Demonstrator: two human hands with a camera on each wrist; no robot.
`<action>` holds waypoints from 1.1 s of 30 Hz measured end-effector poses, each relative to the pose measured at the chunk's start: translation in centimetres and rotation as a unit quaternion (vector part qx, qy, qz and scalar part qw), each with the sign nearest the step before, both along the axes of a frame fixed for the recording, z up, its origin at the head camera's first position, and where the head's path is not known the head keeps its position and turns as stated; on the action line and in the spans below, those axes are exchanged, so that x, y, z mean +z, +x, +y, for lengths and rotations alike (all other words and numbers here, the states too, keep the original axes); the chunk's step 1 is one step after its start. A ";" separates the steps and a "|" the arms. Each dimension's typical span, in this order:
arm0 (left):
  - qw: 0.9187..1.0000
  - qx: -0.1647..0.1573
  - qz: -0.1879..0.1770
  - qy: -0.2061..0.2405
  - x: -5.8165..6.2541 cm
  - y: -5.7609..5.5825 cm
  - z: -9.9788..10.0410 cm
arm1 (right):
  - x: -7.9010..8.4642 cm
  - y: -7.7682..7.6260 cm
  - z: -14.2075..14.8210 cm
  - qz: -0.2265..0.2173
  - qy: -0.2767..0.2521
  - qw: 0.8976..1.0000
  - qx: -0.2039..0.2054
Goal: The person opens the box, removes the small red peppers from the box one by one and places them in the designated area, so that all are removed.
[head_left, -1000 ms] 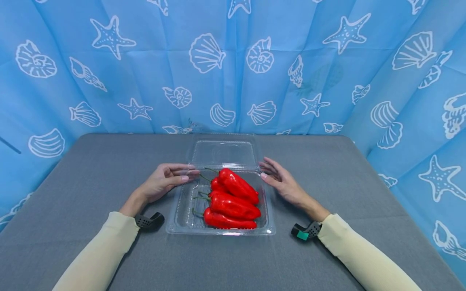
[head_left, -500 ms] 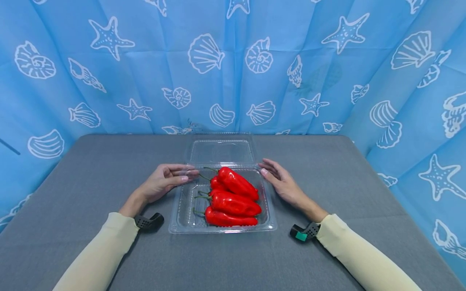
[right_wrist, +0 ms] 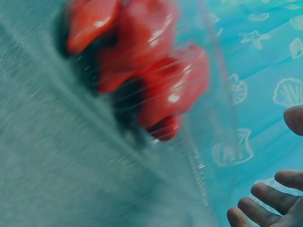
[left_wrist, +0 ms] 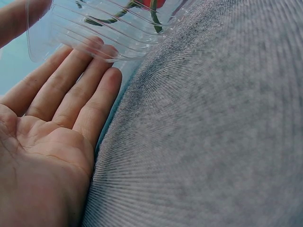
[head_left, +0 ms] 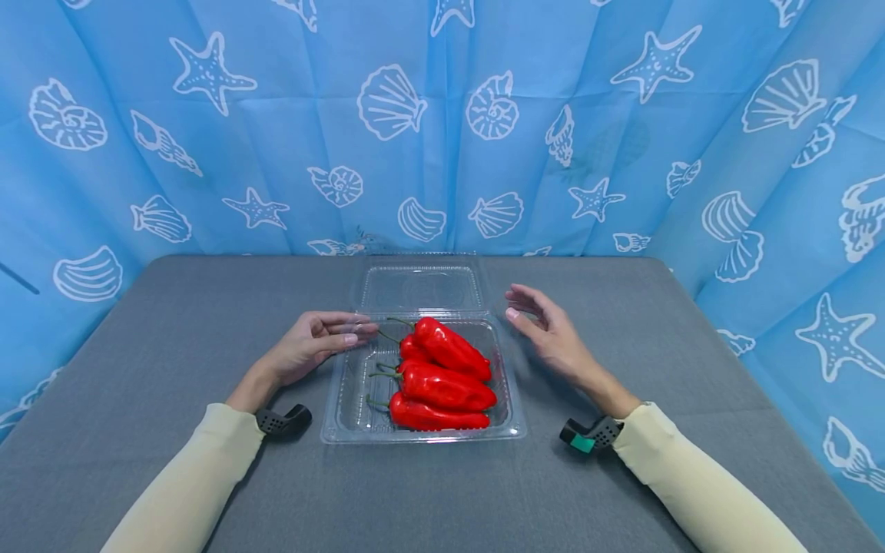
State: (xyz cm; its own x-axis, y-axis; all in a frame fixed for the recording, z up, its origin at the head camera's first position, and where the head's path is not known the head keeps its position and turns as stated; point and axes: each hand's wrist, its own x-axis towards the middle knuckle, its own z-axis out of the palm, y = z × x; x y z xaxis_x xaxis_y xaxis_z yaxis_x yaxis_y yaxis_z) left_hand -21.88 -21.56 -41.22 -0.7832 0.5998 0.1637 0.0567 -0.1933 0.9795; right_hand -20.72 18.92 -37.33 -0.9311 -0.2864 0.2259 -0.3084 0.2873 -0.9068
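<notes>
Several red peppers (head_left: 445,385) with green stems lie in a clear plastic clamshell box (head_left: 423,437). Its lid (head_left: 422,288) is folded back towards the curtain. At the box's left wall is my left hand (head_left: 311,346), its fingers straight, palm facing the box. In the left wrist view those fingers (left_wrist: 78,92) reach up to the ridged plastic wall, fingertips right at it, and the thumb (left_wrist: 19,21) is partly cut off. My right hand (head_left: 553,334) stands apart from the box's right back corner, holding nothing, with fingers slightly bent and spread.
Grey cloth covers the table (head_left: 422,499). A blue curtain (head_left: 442,130) with white shells and starfish hangs behind it and along the sides. Black cameras sit on both wrists, the left camera (head_left: 285,421) and the right camera (head_left: 588,435).
My right hand has drawn away from the box to the right and slightly back. The box shifted slightly right earlier, then stayed put. My left hand has kept its place.
</notes>
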 end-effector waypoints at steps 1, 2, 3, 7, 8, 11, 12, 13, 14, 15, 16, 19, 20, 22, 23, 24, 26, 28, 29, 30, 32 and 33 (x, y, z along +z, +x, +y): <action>1.000 0.000 0.001 -0.001 0.0 0.0 0.0 | 0.3 0.1 0.0 0.004 0.000 1.000 0.000; 1.000 0.000 0.001 -0.001 0.0 0.0 0.0 | 0.6 0.2 0.0 0.006 0.000 1.000 0.000; 1.000 0.001 0.001 -0.002 0.0 0.0 0.0 | 0.8 0.3 0.0 0.008 0.002 1.000 0.001; 1.000 0.001 0.001 -0.002 0.1 0.0 0.0 | 1.7 1.1 -0.3 0.020 0.015 1.000 0.011; 1.000 0.001 0.001 -0.002 0.1 0.0 0.0 | 1.9 1.2 -0.4 0.024 0.018 0.999 0.016; 1.000 0.001 0.000 -0.004 0.1 0.0 0.0 | 2.3 1.9 -0.8 0.040 0.025 0.998 0.040; 1.000 0.001 0.000 -0.004 0.1 0.0 0.0 | 2.4 2.2 -1.0 0.045 0.027 0.997 0.049; 1.000 0.002 -0.001 -0.004 0.1 0.0 0.0 | 2.5 2.4 -1.1 0.050 0.029 0.997 0.059; 1.000 0.002 0.000 -0.005 0.1 0.0 0.0 | 2.5 2.6 -1.3 0.054 0.031 0.996 0.069; 1.000 0.002 0.000 -0.006 0.1 0.0 0.0 | 2.5 2.8 -1.5 0.059 0.034 0.995 0.079; 1.000 0.003 -0.001 -0.006 0.1 0.0 0.0 | 2.6 3.1 -1.7 0.064 0.037 0.993 0.088; 1.000 0.004 0.000 -0.008 0.2 0.0 0.0 | 2.7 3.8 -2.2 0.074 0.043 0.990 0.112; 1.000 0.005 0.000 -0.009 0.2 0.0 0.0 | 2.7 4.0 -2.4 0.076 0.042 0.989 0.122; 1.000 0.005 -0.001 -0.009 0.2 0.0 0.0 | 2.6 4.4 -2.7 0.078 0.043 0.986 0.140; 1.000 0.005 -0.002 -0.009 0.1 0.0 0.0 | 2.5 4.6 -2.8 0.078 0.044 0.985 0.150; 1.000 0.005 -0.002 -0.010 0.1 0.0 0.0 | 2.5 4.7 -3.0 0.077 0.045 0.983 0.159; 1.000 0.005 -0.004 -0.010 0.1 0.1 0.0 | 2.3 5.0 -3.3 0.079 0.051 0.980 0.177; 1.000 0.004 -0.005 -0.009 0.1 0.1 0.0 | 2.2 5.3 -3.6 0.079 0.058 0.977 0.188; 1.000 0.004 -0.006 -0.008 0.2 0.1 0.0 | 2.1 5.4 -3.7 0.081 0.060 0.976 0.195; 1.000 0.004 -0.006 -0.007 0.2 0.1 0.0 | 2.0 5.4 -3.8 0.083 0.064 0.974 0.199; 1.000 0.003 -0.006 -0.005 0.2 0.1 0.1 | 1.9 5.6 -4.0 0.086 0.071 0.972 0.205; 1.000 0.002 -0.006 -0.004 0.3 0.2 0.1 | 1.8 5.7 -4.1 0.087 0.075 0.972 0.206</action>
